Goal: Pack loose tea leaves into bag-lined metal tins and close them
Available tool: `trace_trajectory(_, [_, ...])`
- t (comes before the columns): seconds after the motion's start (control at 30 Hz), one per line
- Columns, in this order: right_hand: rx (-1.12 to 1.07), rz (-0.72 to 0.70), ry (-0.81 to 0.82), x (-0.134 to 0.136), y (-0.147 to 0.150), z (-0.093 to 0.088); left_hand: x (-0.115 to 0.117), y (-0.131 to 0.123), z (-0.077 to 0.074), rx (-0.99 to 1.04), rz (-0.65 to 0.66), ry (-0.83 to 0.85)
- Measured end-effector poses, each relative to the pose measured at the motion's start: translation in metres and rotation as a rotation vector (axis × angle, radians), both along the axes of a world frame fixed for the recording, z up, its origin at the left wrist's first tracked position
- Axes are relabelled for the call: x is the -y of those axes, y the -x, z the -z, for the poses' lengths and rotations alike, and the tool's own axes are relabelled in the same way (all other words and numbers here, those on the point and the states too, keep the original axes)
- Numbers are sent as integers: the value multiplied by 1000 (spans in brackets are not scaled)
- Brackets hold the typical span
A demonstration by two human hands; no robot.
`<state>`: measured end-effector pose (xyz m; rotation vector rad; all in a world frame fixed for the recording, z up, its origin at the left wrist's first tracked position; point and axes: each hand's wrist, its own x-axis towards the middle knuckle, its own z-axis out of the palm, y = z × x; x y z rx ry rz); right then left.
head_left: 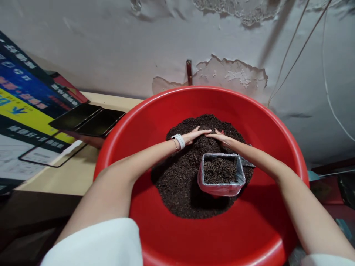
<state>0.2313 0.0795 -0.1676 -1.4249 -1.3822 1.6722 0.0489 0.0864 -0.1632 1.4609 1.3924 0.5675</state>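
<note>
A heap of dark, dried loose tea leaves (180,181) lies in the bottom of a large red basin (163,236). My left hand (197,134) reaches in from the left with fingers stretched out over the top of the heap. From the other side my right hand (222,136) comes in, its fingers also extended, and the fingertips of both hands meet or overlap at the leaves. No object shows in either hand. Closer to me, a small box (221,190) lined with clear plastic rests on the heap, filled with the same kind of leaves.
To the left, a pale tabletop (66,177) carries dark flat trays (88,120) beside a large printed carton (24,107). A peeling wall (124,48) rises behind the basin. Thin cords (298,53) hang at the right.
</note>
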Motion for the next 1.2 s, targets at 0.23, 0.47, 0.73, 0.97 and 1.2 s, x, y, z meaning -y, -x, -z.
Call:
trace_trajectory(0.23, [-131, 165, -199, 17, 0, -38, 21, -26, -46, 447, -131, -100])
trace_trajectory(0.47, [-144, 160, -200, 63, -26, -88, 56, -31, -99, 470, -112, -315])
trace_trajectory(0.73, [-244, 181, -177, 80, -59, -91, 120, -38, -121, 513, 161, -369])
trace_trajectory(0.97, [-238, 172, -186, 77, -58, -96, 132, -40, -113, 459, 326, -351])
trace_trajectory(1.2, [-253, 239, -181, 78, -56, -97, 131, -40, -106, 393, 360, -357])
